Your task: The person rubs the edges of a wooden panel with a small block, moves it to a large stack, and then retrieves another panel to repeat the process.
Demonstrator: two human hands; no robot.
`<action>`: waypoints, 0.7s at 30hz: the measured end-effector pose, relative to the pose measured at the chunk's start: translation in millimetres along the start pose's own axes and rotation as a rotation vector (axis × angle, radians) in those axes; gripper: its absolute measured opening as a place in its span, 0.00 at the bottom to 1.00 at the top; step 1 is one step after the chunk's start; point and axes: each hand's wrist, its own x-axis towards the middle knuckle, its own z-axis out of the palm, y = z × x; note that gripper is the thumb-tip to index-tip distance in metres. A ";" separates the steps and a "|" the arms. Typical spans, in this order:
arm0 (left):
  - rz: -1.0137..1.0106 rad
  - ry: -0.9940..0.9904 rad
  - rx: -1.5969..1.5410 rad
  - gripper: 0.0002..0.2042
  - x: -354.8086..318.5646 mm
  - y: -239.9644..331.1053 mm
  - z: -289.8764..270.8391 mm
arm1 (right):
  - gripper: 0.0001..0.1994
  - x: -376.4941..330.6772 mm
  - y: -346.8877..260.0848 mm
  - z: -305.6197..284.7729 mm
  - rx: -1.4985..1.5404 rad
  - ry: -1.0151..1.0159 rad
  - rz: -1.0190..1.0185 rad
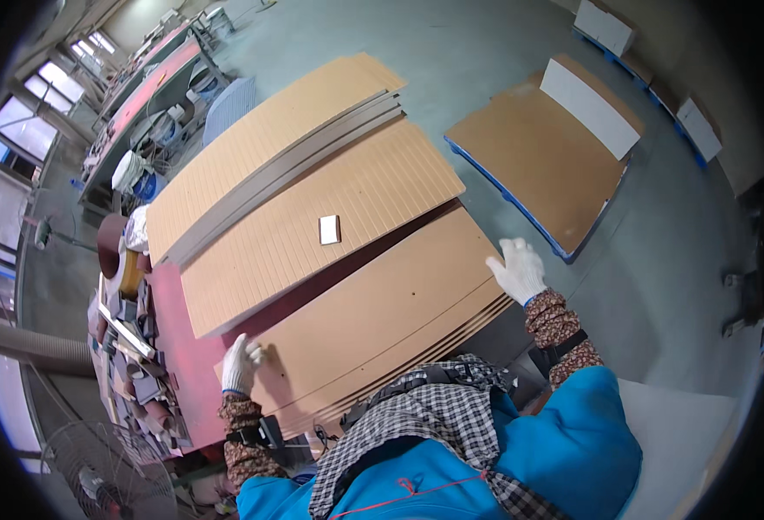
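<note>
In front of me lies a stack of brown flat boards, its near edges slightly fanned. My left hand, in a white knit glove, is at the stack's left end, fingers loosely bent and apart, casting a shadow on the top board. At the right end, my right hand, gloved the same way, has its fingers spread by the board's edge. Neither hand visibly grips anything; contact with the board is hard to tell. Beyond the stack is a grooved board with a small white-topped block on it.
Farther back, more grooved boards are piled. They rest on a red table. Sanding belts and scraps crowd the left side, above a fan. At right, a blue pallet carries brown sheets and a white panel.
</note>
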 end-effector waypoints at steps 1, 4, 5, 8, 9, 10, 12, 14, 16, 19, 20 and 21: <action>-0.079 -0.004 -0.158 0.34 12.3 0.7 18.1 | 0.26 10.4 -8.4 -3.9 0.006 0.009 0.016; -0.182 0.102 -0.387 0.38 36.6 15.1 35.5 | 0.16 42.6 -54.4 -15.0 0.246 -0.142 0.013; -0.243 0.061 -0.547 0.39 50.1 13.9 26.6 | 0.16 56.0 -55.3 0.7 0.254 -0.131 0.016; -0.151 0.077 -0.401 0.30 72.4 18.0 32.2 | 0.14 97.6 -61.9 69.3 -0.072 -0.386 -0.486; -0.047 0.099 -0.370 0.28 73.4 17.0 34.0 | 0.14 104.4 -73.4 82.5 0.043 -0.326 -0.369; -0.045 0.103 -0.373 0.28 75.3 22.6 32.1 | 0.13 111.1 -85.2 89.8 0.157 -0.267 -0.253; -0.234 0.104 -0.413 0.27 74.8 33.2 28.0 | 0.12 120.5 -110.5 61.9 -0.032 -0.348 -0.381; -0.197 0.057 -0.407 0.30 74.7 33.7 31.9 | 0.10 131.6 -111.5 56.6 -0.309 -0.439 -0.604; -0.169 0.019 -0.398 0.32 74.0 35.0 28.9 | 0.10 147.2 -110.3 72.1 -0.270 -0.416 -0.557; -0.348 -0.112 -0.332 0.44 79.8 52.4 32.2 | 0.09 170.9 -119.9 66.8 -0.160 -0.335 -0.355; -0.322 -0.051 -0.337 0.46 73.9 58.6 43.7 | 0.09 182.3 -126.5 52.1 -0.317 -0.507 -0.454; -0.293 0.015 -0.342 0.47 66.4 63.8 49.2 | 0.10 185.1 -136.9 25.9 -0.400 -0.550 -0.652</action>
